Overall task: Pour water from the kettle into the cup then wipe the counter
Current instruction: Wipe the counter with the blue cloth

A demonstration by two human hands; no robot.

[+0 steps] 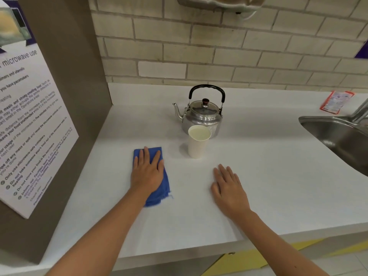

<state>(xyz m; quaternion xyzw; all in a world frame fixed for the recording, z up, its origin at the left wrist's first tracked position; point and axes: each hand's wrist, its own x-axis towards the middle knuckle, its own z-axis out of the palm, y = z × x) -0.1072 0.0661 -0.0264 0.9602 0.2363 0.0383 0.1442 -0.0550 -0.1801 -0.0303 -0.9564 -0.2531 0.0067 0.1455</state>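
Kettle (202,114): metal, upright at mid-counter near the brick wall, lid on, black handle raised, spout pointing left.
Cup (198,144): pale paper cup standing just in front of the kettle, apart from both hands.
Cloth (154,177): blue, lying flat on the white counter (268,166) left of the cup.
Left hand (147,172): palm down on the cloth, fingers extended and slightly spread, pressing rather than gripping.
Right hand (229,188): flat on bare counter, fingers straight and open, holding nothing.
Sink (336,136): steel basin at the right edge.
Packet (336,101): red, behind the sink.
Notice (27,120): microwave-use poster on the left panel.
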